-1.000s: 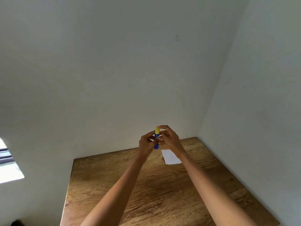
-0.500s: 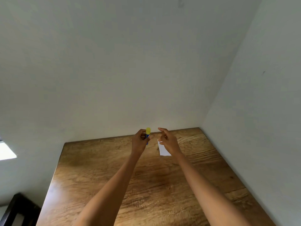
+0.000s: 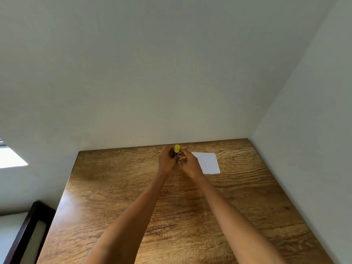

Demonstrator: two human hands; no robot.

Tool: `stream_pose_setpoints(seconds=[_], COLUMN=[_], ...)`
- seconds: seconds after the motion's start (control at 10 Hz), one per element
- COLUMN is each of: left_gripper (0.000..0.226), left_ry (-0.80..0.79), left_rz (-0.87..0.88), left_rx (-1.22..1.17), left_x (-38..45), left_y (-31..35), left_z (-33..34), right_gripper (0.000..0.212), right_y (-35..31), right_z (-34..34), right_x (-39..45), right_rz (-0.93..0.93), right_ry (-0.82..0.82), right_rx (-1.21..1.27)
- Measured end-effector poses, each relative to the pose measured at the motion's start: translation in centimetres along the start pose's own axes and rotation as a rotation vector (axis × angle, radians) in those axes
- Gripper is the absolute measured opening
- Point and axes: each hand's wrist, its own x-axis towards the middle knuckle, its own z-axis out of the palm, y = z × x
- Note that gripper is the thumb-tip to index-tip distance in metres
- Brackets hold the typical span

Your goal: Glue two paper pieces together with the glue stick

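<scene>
A blue glue stick (image 3: 177, 151) with a yellow cap stands upright between my two hands, above the far part of the wooden table (image 3: 114, 197). My left hand (image 3: 166, 161) is wrapped around its blue body. My right hand (image 3: 190, 163) is against the stick's lower part, fingers curled on it. A white paper piece (image 3: 208, 162) lies flat on the table just right of my right hand. A second paper piece is not visible.
White walls close the table in at the back and on the right. A dark wooden frame (image 3: 24, 233) stands low beside the table's left edge. A bright window patch (image 3: 11, 156) shows at the far left.
My right hand, apart from the stick half a second ago, has come back onto it. The view has tilted down, so more of the table and the whole paper show.
</scene>
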Motion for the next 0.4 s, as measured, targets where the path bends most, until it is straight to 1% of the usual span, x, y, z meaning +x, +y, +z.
stream_pose_setpoints(seconds=[0.2, 0.3, 0.4], left_gripper=[0.018, 0.02, 0.03], left_ry=[-0.007, -0.007, -0.038], left_rz=[0.01, 0.026, -0.002], left_rx=[0.013, 0.0, -0.021], left_x=[-0.07, 0.07, -0.1], left_y=[-0.52, -0.88, -0.5], left_z=[-0.12, -0.09, -0.26], right_gripper=[0.048, 0.048, 0.047], right_y=[0.36, 0.44, 0.31], right_z=[0.55, 0.75, 0.78], right_x=[0.0, 0.17, -0.08], right_rz=[0.001, 0.004, 0.014], right_ry=[0.0, 0.01, 0.041], right_rx=[-0.02, -0.016, -0.026])
